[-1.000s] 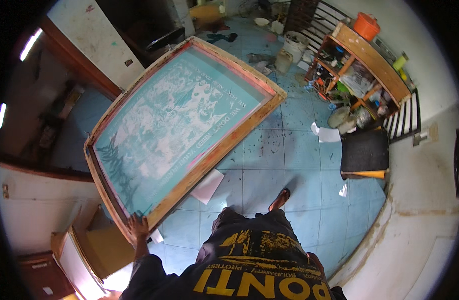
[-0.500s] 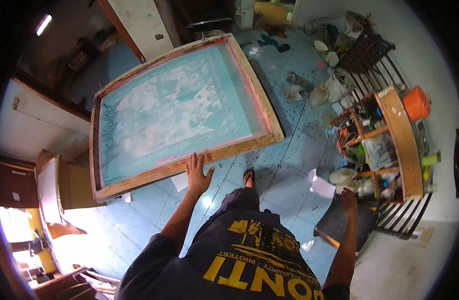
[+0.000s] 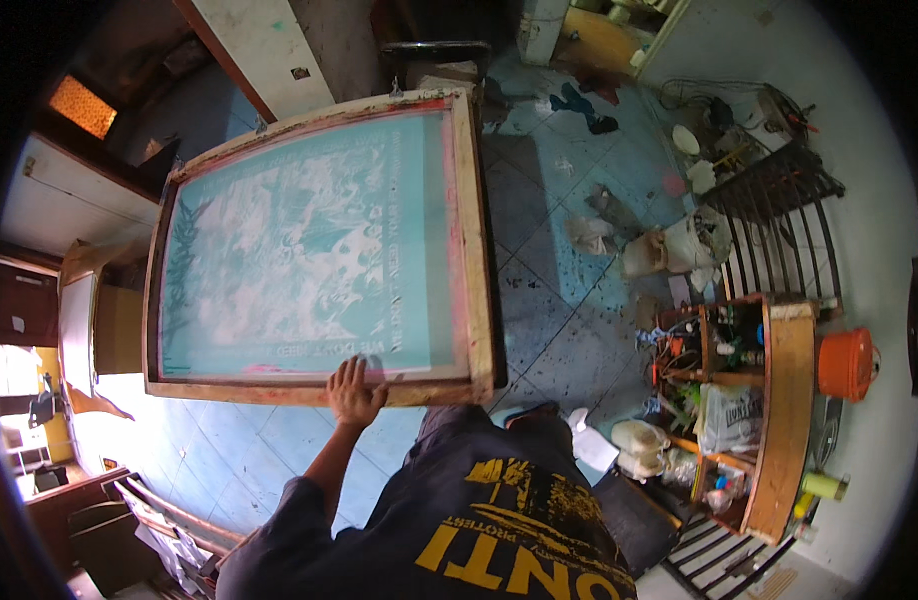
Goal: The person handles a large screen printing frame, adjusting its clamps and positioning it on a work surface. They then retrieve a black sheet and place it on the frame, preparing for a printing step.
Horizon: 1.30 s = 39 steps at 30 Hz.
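L hand [image 3: 355, 393] lies unclenched across the near rail [image 3: 249, 392] of the wood-framed screen [image 3: 299, 250] out front-left, R hand's out of shot, grip can't tell, w/ shelf unit [image 3: 784, 420] off right & dark cloth [image 3: 584, 105] farther out on tiles [image 3: 519, 225].

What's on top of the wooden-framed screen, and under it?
The left hand rests on the wooden-framed screen, at its near edge. Whatever lies directly beneath is covered and can't be made out.

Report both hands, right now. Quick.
Left hand: open, fingers laid over the near rail of the wooden screen frame.
Right hand: out of view, so its state cannot be told.
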Motion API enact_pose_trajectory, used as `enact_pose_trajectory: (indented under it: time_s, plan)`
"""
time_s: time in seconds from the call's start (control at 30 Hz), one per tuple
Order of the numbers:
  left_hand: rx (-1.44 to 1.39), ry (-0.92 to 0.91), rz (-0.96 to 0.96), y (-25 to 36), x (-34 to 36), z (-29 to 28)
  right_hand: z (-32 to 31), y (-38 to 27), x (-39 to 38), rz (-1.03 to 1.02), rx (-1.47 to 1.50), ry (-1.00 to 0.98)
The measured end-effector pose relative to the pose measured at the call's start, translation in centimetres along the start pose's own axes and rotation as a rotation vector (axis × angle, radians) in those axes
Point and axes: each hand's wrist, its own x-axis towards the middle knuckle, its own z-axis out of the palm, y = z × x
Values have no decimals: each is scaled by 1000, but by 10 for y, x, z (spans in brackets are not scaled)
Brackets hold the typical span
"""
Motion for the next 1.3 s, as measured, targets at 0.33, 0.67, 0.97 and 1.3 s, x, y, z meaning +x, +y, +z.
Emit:
enact_pose_trajectory:
  time_s: [0.33,0.67,0.97,1.3]
  plan:
    - [-73,452,-669,64,-23,44,-334,-27,280,-376,-578,140]
    - [-703,748,-1119,248,11,128,-620,-502,372,-1027,-230,355]
    - [-335,767,-1314,257,31,136,-588,-899,324,-1582,-605,336]
    - [-250,629,-1816,298,56,129,-508,-1156,408,-1907,-1154,322]
